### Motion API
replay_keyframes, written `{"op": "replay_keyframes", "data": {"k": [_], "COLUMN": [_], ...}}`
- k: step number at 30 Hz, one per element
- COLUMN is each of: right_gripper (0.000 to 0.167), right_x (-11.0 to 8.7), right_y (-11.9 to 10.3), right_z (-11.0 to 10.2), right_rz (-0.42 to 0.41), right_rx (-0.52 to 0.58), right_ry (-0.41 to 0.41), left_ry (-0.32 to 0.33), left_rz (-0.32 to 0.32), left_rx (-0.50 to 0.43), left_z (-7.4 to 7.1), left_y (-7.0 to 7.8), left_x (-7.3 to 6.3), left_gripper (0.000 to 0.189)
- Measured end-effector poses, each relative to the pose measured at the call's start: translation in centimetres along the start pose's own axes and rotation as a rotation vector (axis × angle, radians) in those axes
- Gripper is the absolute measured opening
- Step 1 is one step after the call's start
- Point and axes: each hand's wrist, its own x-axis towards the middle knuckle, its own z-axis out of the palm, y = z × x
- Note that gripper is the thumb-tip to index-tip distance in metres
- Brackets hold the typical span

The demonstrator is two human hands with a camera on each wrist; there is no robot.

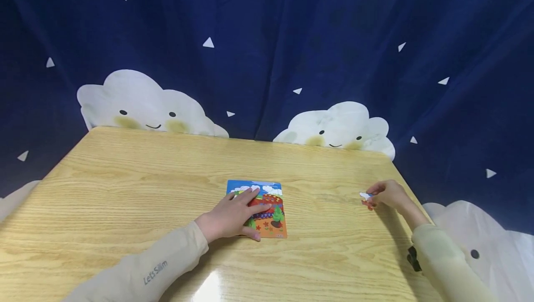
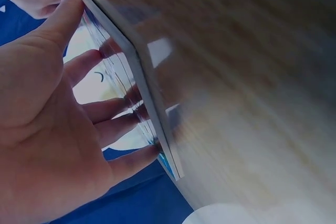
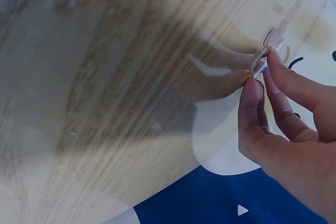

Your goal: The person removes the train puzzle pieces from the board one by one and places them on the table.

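A colourful jigsaw puzzle board (image 1: 273,231) with a blue sky, clouds, a red patterned shape and a green tree lies on the table. Spread fingers of my left hand (image 1: 233,214) rest on its left part and hide some of the picture. Seen from the side in the left wrist view, the fingertips of my left hand (image 2: 58,108) lie on the top face of the board (image 2: 157,114). Off to the right, my right hand (image 1: 388,195) pinches a small puzzle piece (image 1: 365,196) between thumb and fingers. That piece (image 3: 273,38) is tilted up on edge in the right wrist view.
The wooden table (image 1: 158,176) reaches back to a dark blue curtain (image 1: 250,23) printed with white triangles and smiling clouds. Its right edge runs close beside my right hand. A small black object (image 1: 414,259) shows next to the right sleeve.
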Motion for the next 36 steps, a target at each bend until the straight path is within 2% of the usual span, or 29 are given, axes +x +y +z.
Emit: {"op": "replay_keyframes", "data": {"k": [7,13,18,24,29,36], "right_gripper": [0.024,0.032,0.034,0.031,0.030,0.030], "right_x": [0.1,-0.3,-0.4,-0.3,0.1,0.5], "right_y": [0.1,-0.3,-1.8,-5.7,-9.3,-13.8], "right_z": [-0.2,-0.6,-0.2,2.8,6.3,11.3], "right_rz": [0.001,-0.050,-0.091,-0.147,-0.200,-0.180], "right_rx": [-0.010,-0.004,-0.013,0.039,0.168,0.364], "right_ry": [0.001,-0.001,0.026,-0.022,-0.087,-0.196], "left_ry": [0.008,0.006,-0.003,-0.005,-0.009,-0.044], "left_rz": [0.034,0.039,0.032,0.035,0.020,-0.015], "left_rx": [-0.007,-0.031,-0.038,-0.023,0.001,-0.024], "left_z": [0.0,-0.1,-0.1,-0.3,-0.5,-0.8], "left_y": [-0.2,0.0,0.0,-0.2,-0.7,-1.7], "left_x": [-0.2,-0.3,-0.3,-0.5,-0.8,-1.7], "left_gripper": [0.078,0.078,0.077,0.075,0.072,0.067]}}
